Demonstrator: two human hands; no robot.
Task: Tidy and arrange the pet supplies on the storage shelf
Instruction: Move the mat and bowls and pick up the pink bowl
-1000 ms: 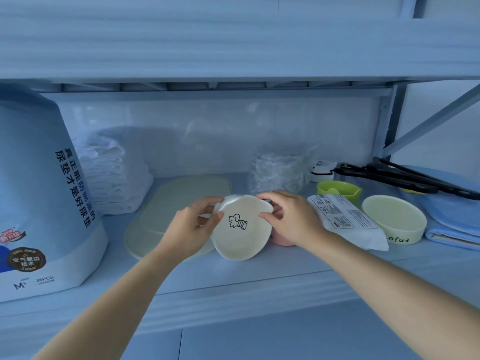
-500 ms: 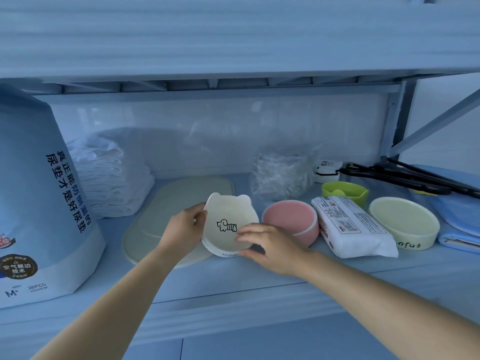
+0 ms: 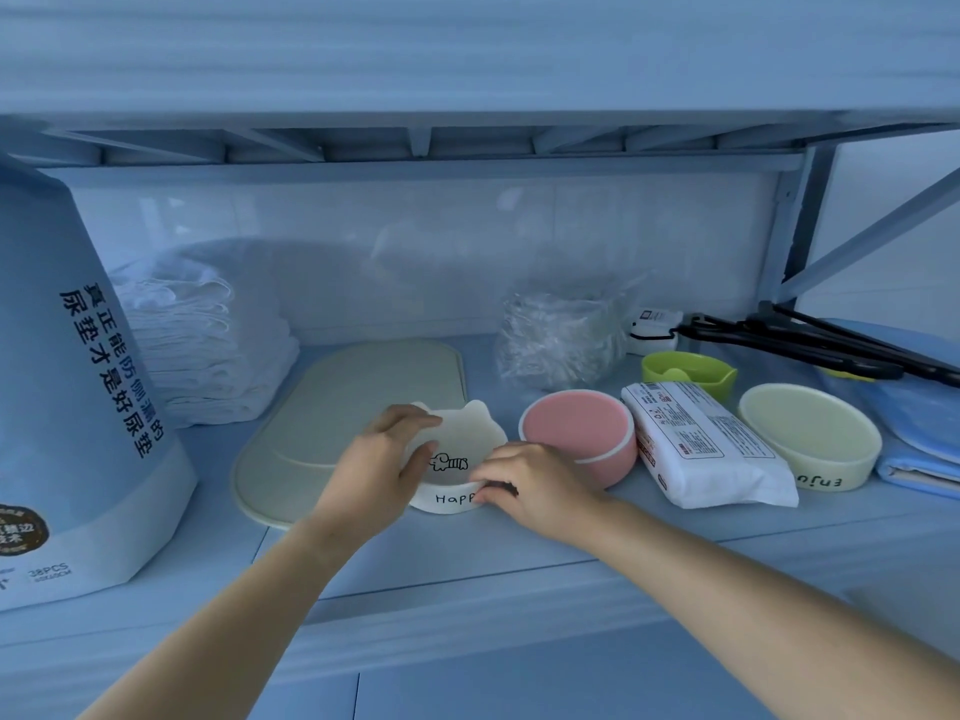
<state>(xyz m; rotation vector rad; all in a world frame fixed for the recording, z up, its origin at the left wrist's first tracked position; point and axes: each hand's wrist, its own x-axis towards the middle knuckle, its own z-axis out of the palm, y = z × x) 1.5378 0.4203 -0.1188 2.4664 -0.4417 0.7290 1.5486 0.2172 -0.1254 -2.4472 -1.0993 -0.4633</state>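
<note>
White ceramic cat-eared bowl (image 3: 460,436) sits on the blue shelf (image 3: 675,532) beside a round pink bowl (image 3: 576,433).
The left hand (image 3: 374,470) and right hand (image 3: 530,485) both grasp its rim; seat it flat before releasing.

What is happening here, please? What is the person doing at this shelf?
A person is tidying pet supplies on a shelf. The left hand and the right hand both hold a white bowl with ears, which sits upright at the right front end of a pale mat. A pink bowl stands just to its right, then a white pack and a pale green bowl.
</note>
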